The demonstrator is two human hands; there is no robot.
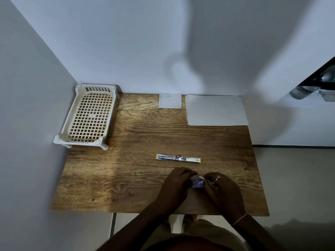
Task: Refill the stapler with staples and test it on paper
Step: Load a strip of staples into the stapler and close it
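A small stapler [178,158] lies unfolded flat on the wooden table [126,178], its metal channel facing up and its yellow-edged lid stretched to the right. Just in front of it, both hands hold a little purple and white staple box [197,183]. My left hand [176,185] grips the box from the left. My right hand [222,189], with a ring on one finger, pinches the box's white flap at its right end. Most of the box is hidden by the fingers.
A white perforated plastic basket [88,116] stands at the back left against the wall. A small square of paper [170,100] and a larger stack of white sheets [216,110] lie at the back right. The table's right edge drops to a tiled floor.
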